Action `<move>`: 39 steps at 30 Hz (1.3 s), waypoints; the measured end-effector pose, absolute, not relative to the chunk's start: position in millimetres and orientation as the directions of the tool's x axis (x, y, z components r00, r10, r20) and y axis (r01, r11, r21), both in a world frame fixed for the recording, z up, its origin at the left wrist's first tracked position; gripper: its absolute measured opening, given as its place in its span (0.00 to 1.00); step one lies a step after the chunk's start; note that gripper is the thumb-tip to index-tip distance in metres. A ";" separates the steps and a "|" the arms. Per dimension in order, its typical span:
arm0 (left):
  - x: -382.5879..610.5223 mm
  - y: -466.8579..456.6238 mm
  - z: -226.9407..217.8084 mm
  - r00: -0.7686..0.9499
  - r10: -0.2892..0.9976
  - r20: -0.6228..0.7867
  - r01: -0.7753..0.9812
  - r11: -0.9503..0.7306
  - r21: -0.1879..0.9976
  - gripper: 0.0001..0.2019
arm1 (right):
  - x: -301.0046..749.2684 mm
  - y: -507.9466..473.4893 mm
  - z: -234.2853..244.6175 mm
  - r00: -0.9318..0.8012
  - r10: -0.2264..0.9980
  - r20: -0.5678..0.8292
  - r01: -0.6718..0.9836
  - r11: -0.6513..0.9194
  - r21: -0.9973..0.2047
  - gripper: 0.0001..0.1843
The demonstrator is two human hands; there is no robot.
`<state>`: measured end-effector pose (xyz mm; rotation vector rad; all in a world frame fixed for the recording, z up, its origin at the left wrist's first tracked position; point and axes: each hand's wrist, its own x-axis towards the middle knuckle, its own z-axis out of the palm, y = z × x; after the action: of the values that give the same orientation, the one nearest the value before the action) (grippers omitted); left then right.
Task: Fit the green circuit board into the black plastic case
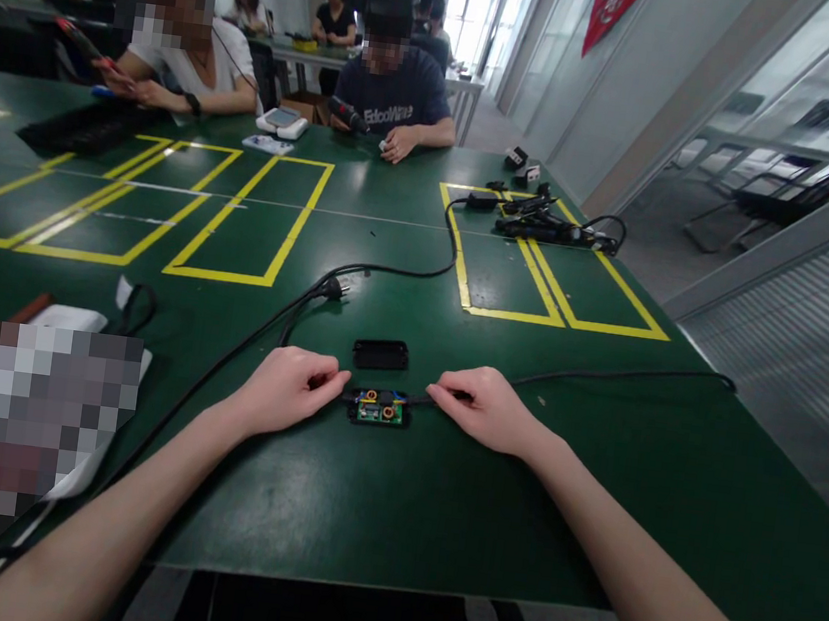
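A small green circuit board (379, 413) with copper-wound coils lies in an open black plastic case half on the table before me. Just beyond it rests a black case cover (380, 354), apart from the board. My left hand (291, 391) is closed in a pinch at the left end of the case, where the black cord enters; the fingertips partly hide the cord. On the other side, my right hand (487, 410) pinches the black cable (419, 401) that leaves the case, a short way from its end. That cable runs on to the right across the table.
A power plug (333, 288) and a long cord lie beyond my left hand. Yellow tape rectangles (237, 277) mark the green table. Bundled black adapters and cables (545, 228) sit at the far right. A blurred-out white object (73, 470) is at left. Two people sit opposite.
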<state>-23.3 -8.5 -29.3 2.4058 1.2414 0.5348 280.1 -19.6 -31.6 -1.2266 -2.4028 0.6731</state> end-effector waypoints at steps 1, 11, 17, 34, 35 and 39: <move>-23.5 -8.6 -29.5 0.540 0.826 0.159 0.682 -0.541 0.492 0.23 | 280.1 -19.7 -31.8 -0.561 0.822 0.098 0.655 0.513 -0.555 0.24; -24.3 -10.0 -31.7 0.576 0.794 0.195 0.642 -0.587 0.492 0.20 | 279.0 -22.3 -28.5 -0.634 0.732 0.249 0.580 0.663 -0.473 0.15; -24.1 -10.0 -31.6 0.576 0.796 0.184 0.640 -0.580 0.504 0.19 | 275.6 -20.8 -33.6 -0.625 0.719 0.303 0.554 0.682 -0.478 0.17; -19.0 -17.7 -31.0 0.674 0.723 0.152 0.571 -0.641 0.513 0.17 | 270.6 -24.8 -36.2 -0.647 0.717 0.260 0.581 0.684 -0.440 0.21; -18.7 -17.9 -32.0 0.673 0.723 0.155 0.569 -0.640 0.517 0.16 | 270.3 -24.7 -36.4 -0.648 0.716 0.260 0.579 0.685 -0.443 0.21; -19.1 -18.6 -34.7 0.667 0.725 0.174 0.569 -0.646 0.509 0.17 | 268.5 -24.2 -35.5 -0.647 0.730 0.221 0.599 0.665 -0.446 0.20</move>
<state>-19.1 -18.6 -34.7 2.4679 1.0116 0.5121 268.5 -24.2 -35.5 -1.0447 -2.4999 0.4730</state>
